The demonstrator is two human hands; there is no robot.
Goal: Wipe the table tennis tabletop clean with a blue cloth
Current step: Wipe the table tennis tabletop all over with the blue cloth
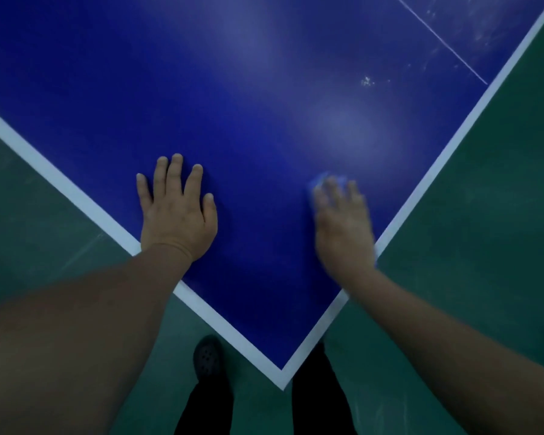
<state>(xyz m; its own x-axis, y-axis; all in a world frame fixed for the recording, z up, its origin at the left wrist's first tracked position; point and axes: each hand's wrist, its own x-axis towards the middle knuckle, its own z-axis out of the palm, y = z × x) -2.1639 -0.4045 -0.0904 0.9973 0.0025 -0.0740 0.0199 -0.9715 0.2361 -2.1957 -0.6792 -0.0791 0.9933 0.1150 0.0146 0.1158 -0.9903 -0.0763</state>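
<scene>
The left hand (178, 211) lay flat, fingers spread, on the table (264, 89). The blurred right hand (343, 221) pressed the blue cloth (322, 178) with extended fingers at lower right. White specks (367, 81) at upper right risked being missed.

Counter (264, 105): deep blue top, white edge stripes meeting at the near corner, thin white centre line far right, pale smudges nearby. Blue cloth (322, 180): light blue, flat on counter near right edge, mostly covered, blurred.
</scene>
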